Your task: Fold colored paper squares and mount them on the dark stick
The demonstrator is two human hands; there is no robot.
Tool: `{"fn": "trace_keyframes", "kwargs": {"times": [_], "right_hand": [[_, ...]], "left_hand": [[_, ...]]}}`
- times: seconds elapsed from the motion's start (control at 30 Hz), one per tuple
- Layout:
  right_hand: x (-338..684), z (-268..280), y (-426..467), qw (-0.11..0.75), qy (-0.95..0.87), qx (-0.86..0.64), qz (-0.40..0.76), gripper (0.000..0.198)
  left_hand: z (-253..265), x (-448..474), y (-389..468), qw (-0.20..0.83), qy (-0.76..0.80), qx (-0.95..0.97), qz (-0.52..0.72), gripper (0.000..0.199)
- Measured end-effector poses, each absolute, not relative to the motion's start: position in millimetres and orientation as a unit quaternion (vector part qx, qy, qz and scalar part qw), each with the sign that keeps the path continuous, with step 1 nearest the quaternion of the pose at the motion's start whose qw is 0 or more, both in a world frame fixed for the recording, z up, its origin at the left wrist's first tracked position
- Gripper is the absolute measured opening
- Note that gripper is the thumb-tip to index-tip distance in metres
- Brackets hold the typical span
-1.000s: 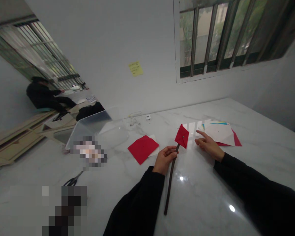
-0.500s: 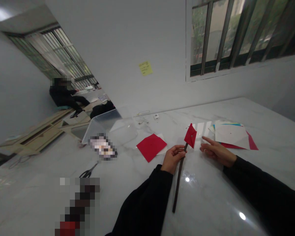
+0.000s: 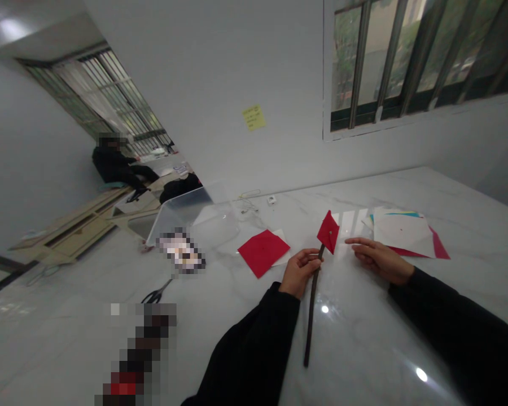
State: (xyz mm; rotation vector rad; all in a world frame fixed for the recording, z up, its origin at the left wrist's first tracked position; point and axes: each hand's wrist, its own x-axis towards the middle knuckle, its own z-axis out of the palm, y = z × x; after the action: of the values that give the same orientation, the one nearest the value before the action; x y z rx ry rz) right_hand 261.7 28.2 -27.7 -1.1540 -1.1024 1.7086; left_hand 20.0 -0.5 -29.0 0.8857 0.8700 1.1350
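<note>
The left hand (image 3: 301, 273) grips a dark brown stick (image 3: 310, 316) just below the red paper pinwheel (image 3: 327, 233) at its upper end. The right hand (image 3: 380, 260) points its index finger towards the pinwheel, apart from it, near a stack of coloured paper sheets (image 3: 402, 234) with a white one on top. To the left, a red paper square (image 3: 263, 254) partly covers a white sheet (image 3: 285, 256); black-handled scissors (image 3: 153, 296) lie farther off on the marble-patterned table (image 3: 359, 338)

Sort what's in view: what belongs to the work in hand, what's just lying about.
In the work:
dark stick, held by the left hand
folded red paper at its top
probably the flat red sheet and paper stack

Seemingly just about:
clear plastic bin
white adapter
yellow wall note
</note>
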Motion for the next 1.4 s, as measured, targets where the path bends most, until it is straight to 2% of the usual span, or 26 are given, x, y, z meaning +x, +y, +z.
{"fn": "trace_keyframes", "kwargs": {"times": [0.13, 0.33, 0.53, 0.73, 0.8, 0.87, 0.9, 0.97, 1.27, 1.4], "right_hand": [[265.3, -21.7, 30.6, 0.457, -0.369, -0.511, 0.627, 0.058], [259.4, -17.7, 29.8, 0.464, -0.350, -0.530, 0.617, 0.074], [260.5, -24.4, 32.2, 0.460, -0.436, -0.516, 0.575, 0.079], [268.2, -30.2, 38.3, 0.449, -0.596, -0.528, 0.407, 0.078], [272.1, -28.9, 39.3, 0.390, -0.639, -0.529, 0.399, 0.060], [275.1, -26.7, 38.9, 0.267, -0.702, -0.482, 0.451, 0.032], [275.7, -25.8, 38.3, 0.207, -0.725, -0.443, 0.485, 0.026], [274.7, -25.0, 36.8, 0.146, -0.744, -0.384, 0.527, 0.029], [271.1, -34.6, 41.9, 0.284, -0.681, -0.475, 0.480, 0.024], [274.2, -36.5, 46.0, 0.352, -0.617, -0.529, 0.465, 0.050]], "left_hand": [[-28.7, 19.2, -0.6, 0.664, 0.388, 0.396, 0.502, 0.040], [-29.3, 18.6, 0.9, 0.666, 0.383, 0.396, 0.502, 0.039], [-27.2, 18.5, 2.5, 0.663, 0.388, 0.411, 0.492, 0.038], [-25.1, 17.8, 1.1, 0.674, 0.387, 0.434, 0.455, 0.039], [-25.5, 17.9, 1.3, 0.670, 0.388, 0.435, 0.459, 0.039], [-25.9, 18.3, 1.8, 0.665, 0.391, 0.427, 0.472, 0.039], [-25.8, 18.5, 2.1, 0.663, 0.392, 0.420, 0.480, 0.038], [-25.2, 18.8, 2.5, 0.664, 0.393, 0.404, 0.492, 0.038], [-21.2, 18.1, 2.2, 0.669, 0.396, 0.392, 0.492, 0.039], [-20.8, 17.5, 2.7, 0.668, 0.393, 0.400, 0.489, 0.039]]}}
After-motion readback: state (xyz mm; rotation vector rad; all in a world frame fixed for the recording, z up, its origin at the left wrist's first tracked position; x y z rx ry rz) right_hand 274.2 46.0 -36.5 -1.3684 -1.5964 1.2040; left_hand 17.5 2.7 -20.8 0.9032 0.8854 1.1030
